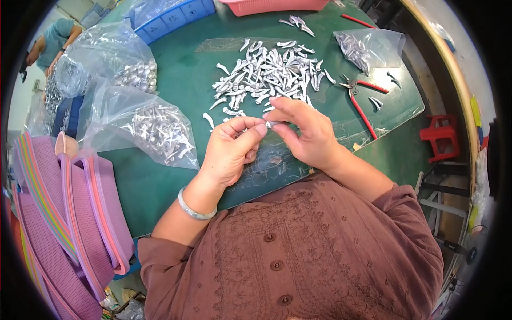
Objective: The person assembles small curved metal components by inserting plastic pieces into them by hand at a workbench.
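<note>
The left hand (230, 149) and right hand (305, 130) pinched one small silver part (270, 124) between fingertips, over the near edge of the green surface (170, 181). It looked light, hard and slippery, best held by its ends. More lay in a pile (269, 72).

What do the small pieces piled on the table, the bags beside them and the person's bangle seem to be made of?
Small pieces: probably metal, with a bright silvery shine.
Bags: thin clear plastic film, crinkled and see-through.
Bangle: likely polished silver-coloured metal, smooth and gleaming.
</note>
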{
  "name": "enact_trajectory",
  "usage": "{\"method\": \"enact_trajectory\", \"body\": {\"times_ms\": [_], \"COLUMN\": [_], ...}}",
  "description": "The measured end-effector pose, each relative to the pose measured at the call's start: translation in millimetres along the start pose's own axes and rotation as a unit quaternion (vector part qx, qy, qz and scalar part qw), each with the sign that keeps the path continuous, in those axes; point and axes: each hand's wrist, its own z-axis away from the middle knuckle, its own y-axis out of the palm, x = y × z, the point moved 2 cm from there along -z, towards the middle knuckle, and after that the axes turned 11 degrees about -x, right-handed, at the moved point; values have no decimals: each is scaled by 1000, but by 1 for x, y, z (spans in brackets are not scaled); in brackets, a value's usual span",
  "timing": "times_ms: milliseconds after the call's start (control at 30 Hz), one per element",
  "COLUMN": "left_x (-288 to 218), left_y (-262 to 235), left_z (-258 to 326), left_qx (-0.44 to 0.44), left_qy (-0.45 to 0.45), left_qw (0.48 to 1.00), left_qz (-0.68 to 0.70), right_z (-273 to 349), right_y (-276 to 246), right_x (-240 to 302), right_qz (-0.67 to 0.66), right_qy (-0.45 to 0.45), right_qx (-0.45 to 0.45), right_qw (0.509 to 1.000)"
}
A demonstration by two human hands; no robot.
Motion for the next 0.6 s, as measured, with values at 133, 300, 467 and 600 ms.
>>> {"method": "enact_trajectory", "body": {"times_ms": [133,300,467,600], "left_x": [1,0,1,1], "left_y": [1,-2,0,-1], "left_z": [0,-3,-3,-3], "left_qx": [-19,-35,-46,-31], "left_qy": [51,46,64,60], "left_qw": [997,998,997,998], "left_qz": [-52,-11,-20,-1], "right_z": [-1,-1,5,4], "right_y": [1,-3,-10,-11], "right_x": [2,-2,-13,-11], "right_qz": [23,-89,-176,-193], "right_qy": [-29,112,347,383], "right_qx": [8,7,67,81], "right_qw": [999,990,919,900]}}
